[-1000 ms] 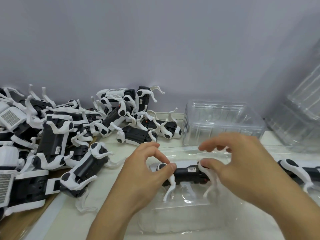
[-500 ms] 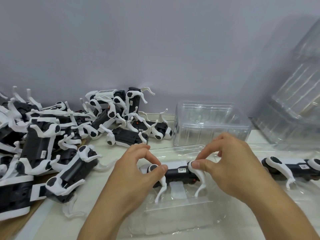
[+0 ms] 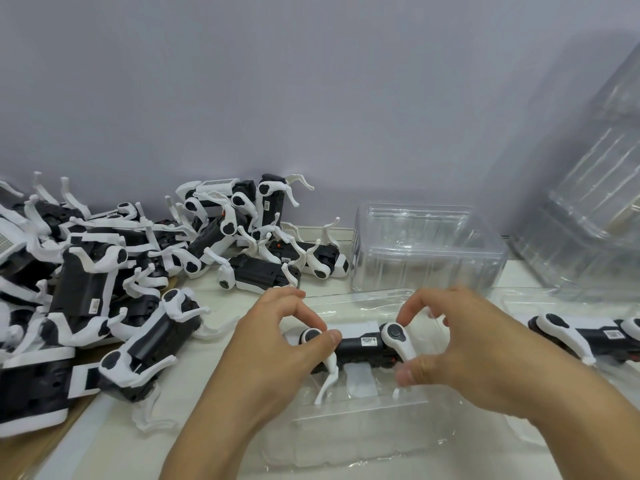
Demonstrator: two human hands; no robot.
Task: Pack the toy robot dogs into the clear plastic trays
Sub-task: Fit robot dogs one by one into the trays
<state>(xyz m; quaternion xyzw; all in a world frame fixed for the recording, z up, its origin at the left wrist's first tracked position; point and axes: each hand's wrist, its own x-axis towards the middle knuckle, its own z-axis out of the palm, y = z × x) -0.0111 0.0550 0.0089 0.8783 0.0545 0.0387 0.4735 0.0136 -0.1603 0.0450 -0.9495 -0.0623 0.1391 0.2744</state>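
A black and white toy robot dog (image 3: 360, 344) lies on its side in a clear plastic tray (image 3: 363, 434) in front of me. My left hand (image 3: 273, 355) pinches its left end at the hip joint, thumb on the near side. My right hand (image 3: 460, 348) pinches the white leg at its right end between thumb and fingers. A second toy dog (image 3: 588, 336) lies in another clear tray (image 3: 519, 299) at the right. A big pile of toy dogs (image 3: 114, 271) covers the table's left side.
An upturned stack of clear trays (image 3: 426, 251) stands behind the hands by the wall. More clear trays (image 3: 595, 209) lean at the far right. A loose white leg piece (image 3: 156, 415) lies on the table left of my left wrist.
My right hand has shifted its pinch on the dog's right leg, which now shows its round joint. The left hand stays on the left end. The view shifted a little.
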